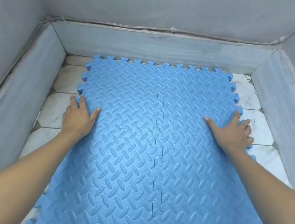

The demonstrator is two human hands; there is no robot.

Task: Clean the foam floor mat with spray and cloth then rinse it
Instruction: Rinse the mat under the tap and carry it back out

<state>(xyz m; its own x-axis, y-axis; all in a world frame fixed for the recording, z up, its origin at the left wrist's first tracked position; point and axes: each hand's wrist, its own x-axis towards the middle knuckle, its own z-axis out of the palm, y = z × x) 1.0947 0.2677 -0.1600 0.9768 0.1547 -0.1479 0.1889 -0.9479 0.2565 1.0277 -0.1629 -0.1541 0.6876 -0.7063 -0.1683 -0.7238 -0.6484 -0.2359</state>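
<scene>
Blue foam floor mat (137,157), four interlocked tiles, lies flat on the tiled floor (259,129) in a walled corner. Left hand (79,115) and right hand (233,133) are spread flat on its side edges, grasping nothing. Risk: an uneven push may pop the puzzle seams or buckle the foam. On wet tile it could skid.

Blue interlocking foam mat (138,148) lies flat on tiled floor (67,79).

Grey walls (156,5) on three sides — pale stone skirting (151,45); white marble floor tiles (259,129).
</scene>
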